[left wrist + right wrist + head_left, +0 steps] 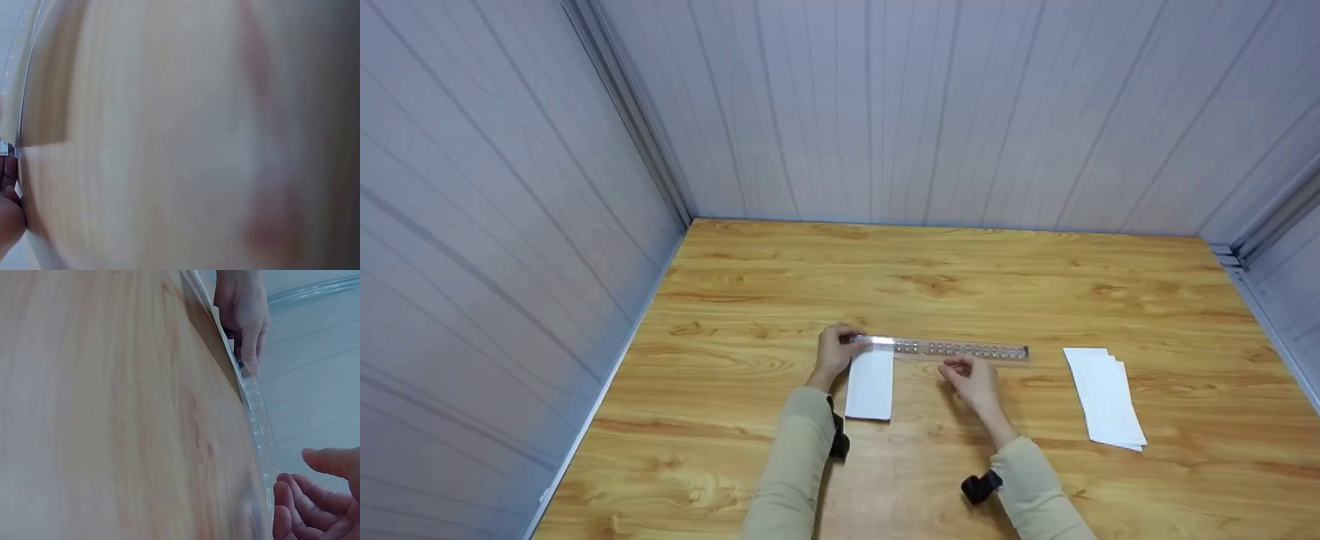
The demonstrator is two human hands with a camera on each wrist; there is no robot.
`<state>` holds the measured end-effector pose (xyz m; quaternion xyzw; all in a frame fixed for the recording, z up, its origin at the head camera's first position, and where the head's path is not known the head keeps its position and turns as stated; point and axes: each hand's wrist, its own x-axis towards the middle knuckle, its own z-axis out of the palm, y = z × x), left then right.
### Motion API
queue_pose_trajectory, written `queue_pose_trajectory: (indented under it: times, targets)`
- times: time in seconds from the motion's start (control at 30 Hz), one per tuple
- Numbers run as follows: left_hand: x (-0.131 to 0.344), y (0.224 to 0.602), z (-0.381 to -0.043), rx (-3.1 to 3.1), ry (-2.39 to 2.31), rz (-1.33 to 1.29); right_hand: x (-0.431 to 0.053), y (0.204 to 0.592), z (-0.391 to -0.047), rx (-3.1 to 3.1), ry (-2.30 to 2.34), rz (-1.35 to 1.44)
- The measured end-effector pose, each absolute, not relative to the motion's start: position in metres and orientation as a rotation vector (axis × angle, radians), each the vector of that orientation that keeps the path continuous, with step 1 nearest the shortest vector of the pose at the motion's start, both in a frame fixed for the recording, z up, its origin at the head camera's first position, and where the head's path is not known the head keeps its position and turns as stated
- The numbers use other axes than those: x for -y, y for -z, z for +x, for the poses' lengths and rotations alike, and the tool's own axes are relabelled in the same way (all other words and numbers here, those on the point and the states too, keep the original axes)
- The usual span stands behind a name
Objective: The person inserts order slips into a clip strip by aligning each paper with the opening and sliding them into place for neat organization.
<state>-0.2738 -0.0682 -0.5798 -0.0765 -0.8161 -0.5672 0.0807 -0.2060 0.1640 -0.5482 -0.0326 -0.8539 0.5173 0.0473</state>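
A clear ruler with a row of round holes lies crosswise over the top edge of a white folded-looking paper. My left hand grips the ruler's left end, its thumb on top in the right wrist view. Just below the right half of the ruler is my right hand. Its fingers are loosely bent at the ruler's edge, and the thumb stands apart from them. Whether those fingertips touch the ruler I cannot tell. Most of the left wrist view is blurred tabletop.
Several overlapping white paper sheets lie to the right on the wood-grain table. Pale panelled walls stand behind the table and at both sides. A dark wrist camera hangs below the right sleeve.
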Motion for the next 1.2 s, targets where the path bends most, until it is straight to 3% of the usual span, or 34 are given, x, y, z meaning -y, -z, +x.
queue_pose_trajectory:
  times: [1.2]
  targets:
    - [0.069, 0.578, -0.272, 2.411, 1.749, -0.256, -0.254, 0.532, -0.184, 2.709, -1.320, -0.199]
